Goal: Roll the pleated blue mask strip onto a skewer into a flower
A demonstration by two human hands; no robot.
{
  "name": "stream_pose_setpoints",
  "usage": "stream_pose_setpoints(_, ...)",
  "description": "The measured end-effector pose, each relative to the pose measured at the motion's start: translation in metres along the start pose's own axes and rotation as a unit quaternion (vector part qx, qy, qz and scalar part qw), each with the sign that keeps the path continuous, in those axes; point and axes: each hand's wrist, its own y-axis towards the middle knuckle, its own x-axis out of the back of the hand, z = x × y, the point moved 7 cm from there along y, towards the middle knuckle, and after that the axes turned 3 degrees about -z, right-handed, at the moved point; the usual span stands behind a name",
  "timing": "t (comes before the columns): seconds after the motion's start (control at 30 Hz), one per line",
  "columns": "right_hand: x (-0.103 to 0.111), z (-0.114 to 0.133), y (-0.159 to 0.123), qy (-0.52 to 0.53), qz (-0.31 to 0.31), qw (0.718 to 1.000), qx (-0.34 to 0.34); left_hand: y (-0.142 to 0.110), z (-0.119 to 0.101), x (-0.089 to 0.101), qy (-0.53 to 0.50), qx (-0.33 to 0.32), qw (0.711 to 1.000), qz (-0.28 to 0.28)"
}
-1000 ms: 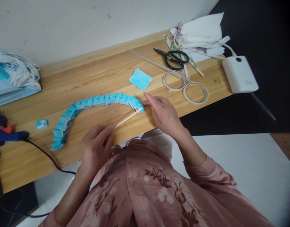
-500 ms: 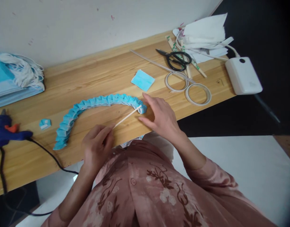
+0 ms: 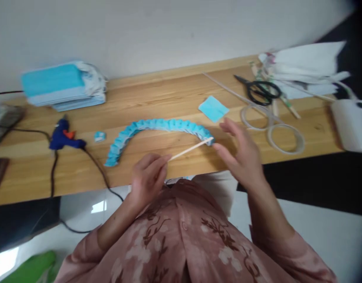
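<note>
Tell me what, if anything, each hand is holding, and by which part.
The left hand pinches the thin white stick by its near end. The right hand, open, holds nothing.

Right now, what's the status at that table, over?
Left hand: grip closed on thin white stick. Right hand: open. Pleated blue strip: arched, stick's tip at its right end. Nearby: blue square, just beyond that end.

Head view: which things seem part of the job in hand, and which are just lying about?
Probably in the job:
pleated blue strip, beside the open right hand
white stick, in the left hand, tip at the strip's end
perhaps the blue square, similar in colour

Apparently lying about, untouched:
glue gun
scissors
white box
</note>
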Motion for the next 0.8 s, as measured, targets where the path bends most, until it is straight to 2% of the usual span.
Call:
stream_pose_setpoints(0.07,0.008,0.007,0.004,-0.004,-0.046,0.999,0.003,-0.003,-0.004,0.011,-0.017,0.011,1.000,-0.012)
stream_pose_setpoints(0.13,0.005,0.020,0.010,-0.002,-0.052,0.998,0.023,-0.007,-0.006,0.025,-0.027,0.028,0.999,-0.030)
stream_pose_setpoints(0.3,-0.037,0.073,0.036,0.037,0.008,0.993,0.115,-0.036,0.002,0.063,-0.041,0.101,0.989,-0.096)
stream_pose_setpoints(0.4,-0.075,0.113,0.054,0.044,0.059,0.980,0.185,-0.065,0.022,0.084,-0.086,0.184,0.960,-0.192)
stream_pose_setpoints(0.53,-0.139,0.174,0.074,0.030,0.165,0.953,0.251,-0.101,0.048,0.103,-0.202,0.267,0.886,-0.320)
stream_pose_setpoints(0.63,-0.192,0.222,0.082,-0.011,0.253,0.928,0.274,-0.117,0.061,0.114,-0.251,0.298,0.846,-0.363)
stream_pose_setpoints(0.73,-0.237,0.266,0.088,-0.043,0.285,0.912,0.292,-0.128,0.068,0.127,-0.278,0.308,0.822,-0.391)
stream_pose_setpoints(0.8,-0.264,0.286,0.092,-0.066,0.299,0.907,0.289,-0.136,0.071,0.136,-0.274,0.309,0.812,-0.413)
